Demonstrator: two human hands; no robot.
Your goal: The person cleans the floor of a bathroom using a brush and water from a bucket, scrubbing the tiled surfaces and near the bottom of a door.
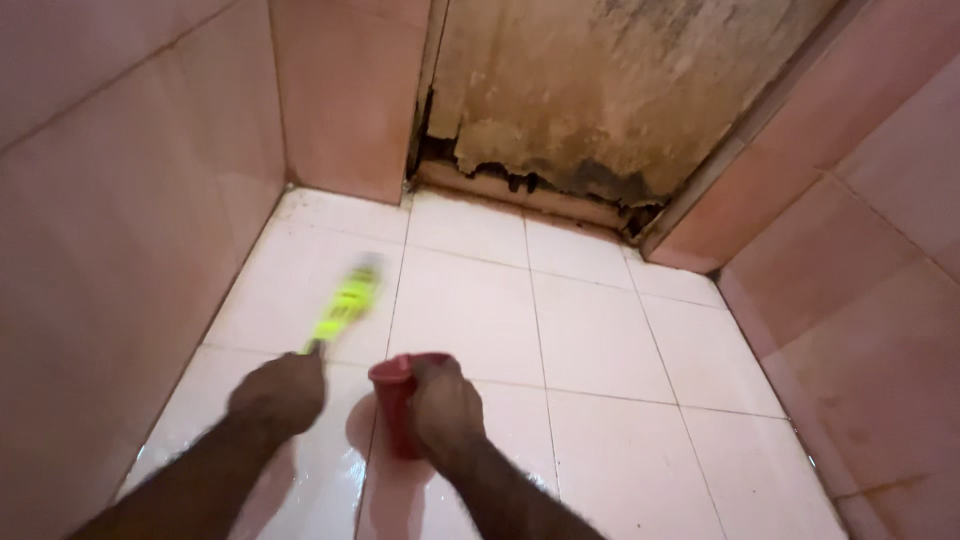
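Gripping a yellow-green brush (345,303) by its handle, the left hand (278,393) was closed into a fist, fingers wrapped fully around the near end of the handle. The brush extended forward and slightly to the right from the top of the fist, its far end blurred above the white tiled floor (600,340); contact between brush head and floor could not be determined. The brush lay beyond the knuckles, over the second row of tiles from the viewer.

The right hand (445,405) was clamped on a red cup (397,400). The fingers curled over the rim and down the cup's right side, with the back of the hand toward the camera. The cup sat to the left of the palm, between the two hands, its open mouth tilted up and away from the viewer. Whether the base rested on the floor could not be determined.

Both forearms entered from the bottom edge, angled inward and forward, wrists roughly level with each other. The left forearm ran up from the lower left; the right forearm ran up from the lower centre.

Count: two hands, one brush, one cup. The floor near the hands was wet and reflective. Pink tiled walls (120,220) enclosed the floor on the left and right, and a weathered door (610,90) with a decayed lower edge stood at the far end.
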